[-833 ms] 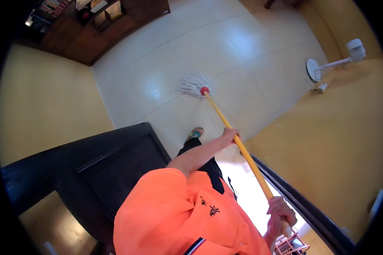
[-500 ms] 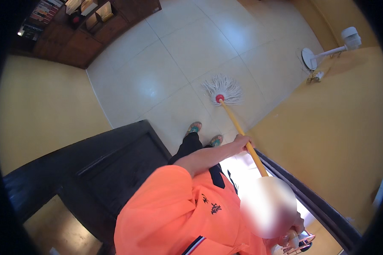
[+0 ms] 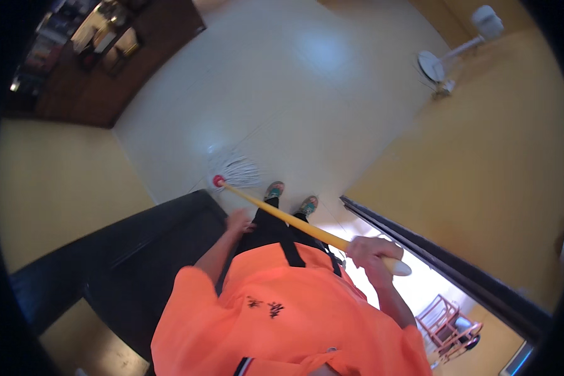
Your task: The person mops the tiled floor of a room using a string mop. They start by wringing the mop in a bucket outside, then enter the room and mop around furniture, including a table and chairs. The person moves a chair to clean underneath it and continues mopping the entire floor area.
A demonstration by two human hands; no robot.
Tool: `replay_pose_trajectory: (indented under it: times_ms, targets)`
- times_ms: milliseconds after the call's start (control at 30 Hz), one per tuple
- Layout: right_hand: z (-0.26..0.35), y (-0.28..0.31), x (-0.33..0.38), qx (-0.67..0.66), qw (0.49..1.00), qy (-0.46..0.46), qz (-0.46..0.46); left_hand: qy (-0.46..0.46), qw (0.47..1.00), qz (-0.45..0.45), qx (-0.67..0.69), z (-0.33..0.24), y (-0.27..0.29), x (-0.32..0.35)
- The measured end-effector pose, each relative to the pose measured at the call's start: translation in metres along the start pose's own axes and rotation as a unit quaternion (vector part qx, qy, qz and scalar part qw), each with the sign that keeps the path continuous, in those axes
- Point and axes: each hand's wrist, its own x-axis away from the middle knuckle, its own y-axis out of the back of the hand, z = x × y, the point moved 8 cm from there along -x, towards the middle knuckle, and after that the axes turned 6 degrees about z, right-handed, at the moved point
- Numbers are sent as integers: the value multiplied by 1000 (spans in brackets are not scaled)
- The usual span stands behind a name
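Note:
My right hand [image 3: 368, 252] is closed around the upper end of a yellow mop handle, just below its pale rounded tip. The mop [image 3: 282, 215] slants down to the left across the front of my legs. Its white string head [image 3: 239, 170] lies on the tiled floor with the strands fanned to the right of a red socket [image 3: 218, 180]. My left hand [image 3: 239, 221] is off the handle, a little below its lower part and beside my dark trousers. Its fingers look loosely apart, slightly blurred, with nothing seen in them.
A dark door [image 3: 163, 238] stands at my left, with a dark frame [image 3: 445, 269] at my right. A wooden cabinet [image 3: 125, 56] is at the far left. A white pedestal fan [image 3: 454, 53] stands by the right yellow wall. A reddish chair [image 3: 445, 326] is behind at the right.
The mop head has swept left and closer to the door. My left hand has let go of the handle and moved left. My right hand has come forward with the handle's upper end.

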Motion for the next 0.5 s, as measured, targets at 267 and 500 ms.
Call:
replay_pose_trajectory:
  times_ms: [267,500]
  targets:
    - [-7,6,-47,-96,985,88,118,151,887,-349,-263,114,201,100]
    - [78,58,-47,-11,994,94,46,210,878,-372,-214,149,225,95]
